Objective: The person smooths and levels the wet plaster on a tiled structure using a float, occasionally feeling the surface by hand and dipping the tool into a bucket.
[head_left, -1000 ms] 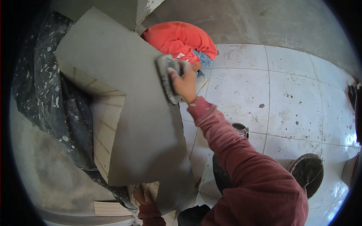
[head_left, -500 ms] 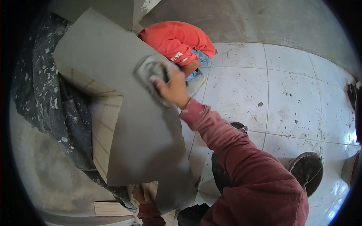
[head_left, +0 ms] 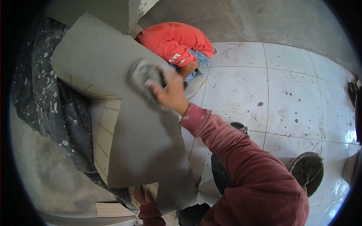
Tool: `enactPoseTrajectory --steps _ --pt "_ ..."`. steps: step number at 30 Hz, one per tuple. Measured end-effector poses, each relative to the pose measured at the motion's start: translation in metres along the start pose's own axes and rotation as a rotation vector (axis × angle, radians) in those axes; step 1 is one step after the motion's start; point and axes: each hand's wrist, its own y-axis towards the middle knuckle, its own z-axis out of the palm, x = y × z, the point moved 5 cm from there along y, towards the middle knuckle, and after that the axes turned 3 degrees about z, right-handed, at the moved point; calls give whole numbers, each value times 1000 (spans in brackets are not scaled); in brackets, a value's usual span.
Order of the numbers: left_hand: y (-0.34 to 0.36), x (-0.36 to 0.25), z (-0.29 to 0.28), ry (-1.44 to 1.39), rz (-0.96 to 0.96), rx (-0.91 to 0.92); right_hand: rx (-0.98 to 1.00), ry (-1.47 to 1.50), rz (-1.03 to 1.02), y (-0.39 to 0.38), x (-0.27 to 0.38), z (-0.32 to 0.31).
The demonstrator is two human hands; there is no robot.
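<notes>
My right hand (head_left: 170, 89) is closed around a plasterer's float (head_left: 142, 78), caked with grey and smeared by motion. The float lies against the smooth grey plaster surface (head_left: 145, 141), towards its far right edge. Below the near edge of that surface, my left hand (head_left: 141, 196) rests on a pale tiled face (head_left: 153, 187), fingers spread and nothing held. Pale tiles (head_left: 104, 137) line the stepped left side of the plaster.
A co-worker in a red shirt (head_left: 177, 41) crouches just beyond the far right edge. Dark paint-spattered sheeting (head_left: 45, 101) hangs along the left. A bucket of grey mix (head_left: 307, 171) stands on the spotted white tile floor (head_left: 241, 90), with another bucket (head_left: 350, 167) at far right.
My right hand and the float have shifted slightly left and nearer over the plaster. The left hand stays in place.
</notes>
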Motion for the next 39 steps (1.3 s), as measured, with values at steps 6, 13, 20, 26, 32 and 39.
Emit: enactPoseTrajectory --steps 6,13,20,26,32,39 --pt "16 -8 -1 -23 -22 37 -107 5 320 26 -31 -5" --pt "24 -13 -8 -83 -207 167 -106 39 74 23 -22 -4" --pt "29 -21 -10 -107 -174 119 -51 -145 -203 44 42 11" --pt "1 14 7 21 -134 22 -155 -54 227 52 -21 -3" --pt "31 -27 -17 -132 -201 145 -14 -102 -116 51 52 16" --pt "27 -16 -7 -84 -198 145 -69 -4 177 76 -3 9"
